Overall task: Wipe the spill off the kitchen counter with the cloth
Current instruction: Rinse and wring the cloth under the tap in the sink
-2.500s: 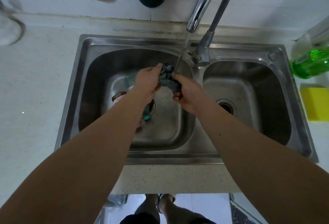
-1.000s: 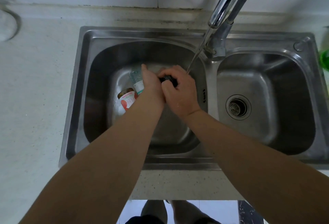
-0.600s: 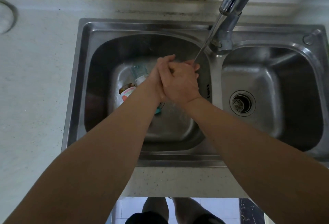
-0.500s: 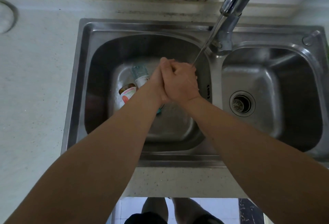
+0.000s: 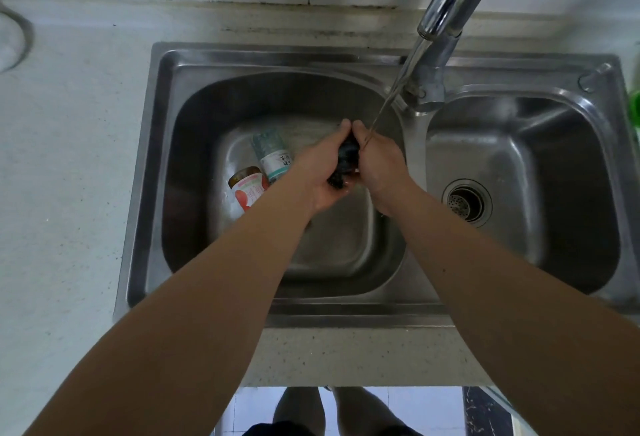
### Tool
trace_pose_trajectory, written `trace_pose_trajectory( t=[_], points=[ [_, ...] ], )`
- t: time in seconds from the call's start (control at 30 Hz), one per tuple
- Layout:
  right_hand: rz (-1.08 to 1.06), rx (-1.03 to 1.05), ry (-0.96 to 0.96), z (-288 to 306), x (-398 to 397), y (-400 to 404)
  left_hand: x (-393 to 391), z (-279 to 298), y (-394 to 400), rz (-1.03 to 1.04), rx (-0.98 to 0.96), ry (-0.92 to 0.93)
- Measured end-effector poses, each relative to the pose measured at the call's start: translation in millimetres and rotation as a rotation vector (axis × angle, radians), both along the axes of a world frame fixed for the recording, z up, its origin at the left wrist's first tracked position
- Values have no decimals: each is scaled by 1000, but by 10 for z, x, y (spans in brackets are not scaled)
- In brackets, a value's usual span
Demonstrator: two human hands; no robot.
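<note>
Head view: both hands, left hand (image 5: pixel 320 172) and right hand (image 5: pixel 382 167), grip the dark bunched cloth (image 5: pixel 346 160) between them over the left sink basin (image 5: pixel 194 145), under the faucet (image 5: pixel 446 10) stream, beside the bench (image 5: pixel 69 158).

A home kitchen: a double steel sink (image 5: pixel 214 58) with a tap (image 5: pixel 446 10) set in a pale counter (image 5: pixel 69 158).

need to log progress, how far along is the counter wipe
Done: nothing on the counter looks wiped, and no spill shows in view. In hand: both the left hand and right hand grip the bunched dark cloth over the left sink basin, with the faucet running water onto it. Left: shutting off the water, then wiping the counter.
</note>
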State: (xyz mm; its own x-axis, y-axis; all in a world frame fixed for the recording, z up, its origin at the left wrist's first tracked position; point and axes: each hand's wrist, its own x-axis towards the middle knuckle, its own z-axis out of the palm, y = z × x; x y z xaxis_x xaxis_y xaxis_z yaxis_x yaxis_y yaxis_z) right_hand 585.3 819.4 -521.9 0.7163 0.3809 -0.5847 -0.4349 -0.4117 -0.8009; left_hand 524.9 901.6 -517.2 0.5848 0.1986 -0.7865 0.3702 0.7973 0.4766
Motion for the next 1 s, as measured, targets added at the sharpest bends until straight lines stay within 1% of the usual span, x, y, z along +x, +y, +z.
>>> trace_pose_trajectory(
  t=[0.07,0.13,0.27,0.37,0.43,0.5,0.57,0.7,0.77,0.8,0.87,0.93,0.97,1.0],
  points=[
    [-38,84,54,6,-19,-51,38,5,23,-9,8,5],
    [-81,119,87,0,-25,-94,58,14,23,-19,15,38],
    [-211,165,278,-16,-72,-130,98,33,-48,-1,48,107],
    [-227,207,370,-28,-139,-104,92,-76,-55,43,90,126],
    [-229,213,367,-12,-198,-92,70,-101,-13,13,37,86],
    [-217,218,331,-52,-220,-121,40,-35,55,-96,-24,33],
    [-211,201,264,-92,-186,-180,13,26,151,-175,-28,-31],
    [-279,107,125,-114,-64,-206,-63,-79,299,-234,236,-41],
    [-333,120,84,-66,-33,-177,-85,-142,286,-183,317,-7],
    [-363,143,89,-42,-31,-160,-90,-156,261,-150,360,34],
    [-402,227,166,2,-52,-121,-81,-171,204,-126,419,114],
    [-386,299,231,24,-124,-101,-66,-159,123,-149,384,143],
    [-361,285,233,60,-163,-82,-51,-151,71,-141,307,136],
    [-336,232,190,87,-179,-61,-48,-147,27,-116,218,111]
  ],
)
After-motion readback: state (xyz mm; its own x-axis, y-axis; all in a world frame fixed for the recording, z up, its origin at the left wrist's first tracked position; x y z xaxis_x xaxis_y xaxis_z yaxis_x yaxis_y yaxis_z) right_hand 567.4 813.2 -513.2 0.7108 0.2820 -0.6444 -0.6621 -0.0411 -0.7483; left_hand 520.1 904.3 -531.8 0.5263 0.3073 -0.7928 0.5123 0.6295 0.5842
